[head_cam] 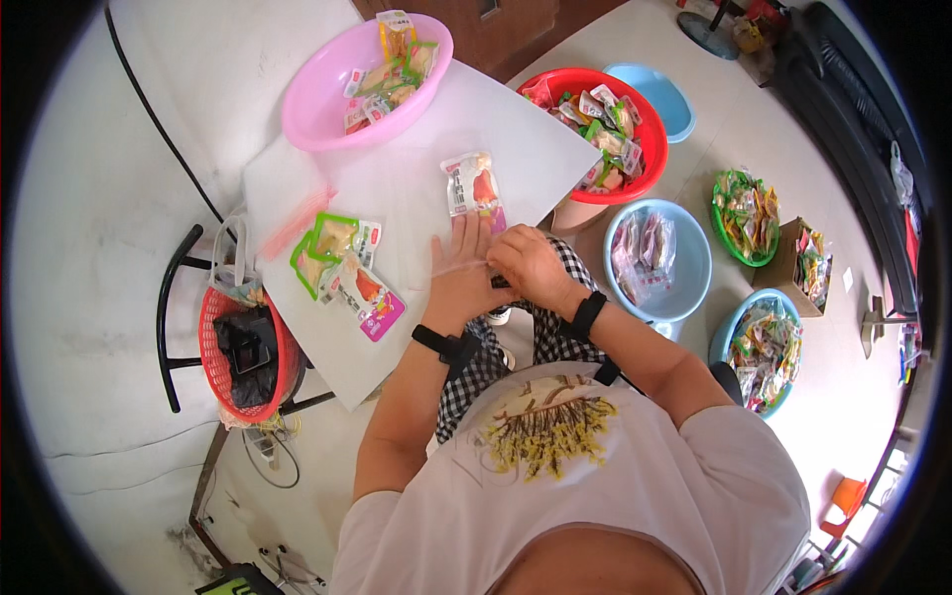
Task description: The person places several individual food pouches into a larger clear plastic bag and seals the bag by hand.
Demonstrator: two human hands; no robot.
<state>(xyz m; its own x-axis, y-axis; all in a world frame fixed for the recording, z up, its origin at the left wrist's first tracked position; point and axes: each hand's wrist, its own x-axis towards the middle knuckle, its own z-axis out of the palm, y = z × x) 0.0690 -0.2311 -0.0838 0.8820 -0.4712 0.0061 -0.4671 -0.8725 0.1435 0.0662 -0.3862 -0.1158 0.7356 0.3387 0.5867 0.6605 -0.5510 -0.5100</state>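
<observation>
My left hand [462, 269] lies flat at the table's near edge with its fingers extended. Its fingertips reach the lower end of a white and magenta snack pouch [474, 186]. A faint clear plastic bag [416, 256] lies on the white table [520, 141], and its edge crosses the back of this hand. Beside it, my right hand [532, 266] is curled, thumb and fingers pinching the bag's edge by the left hand. Left of the hands are another white and magenta pouch [366, 297] and green-edged snack packs [327, 249]. Near them lies a pinkish plastic strip bundle [297, 222].
A pink basin [297, 119] with packs stands on the table's far side. A red basin [654, 149], blue basins [695, 282], a green basket [715, 230] and a cardboard box [773, 279] stand to the right. A red basket [212, 364] holding a black bag is at the left.
</observation>
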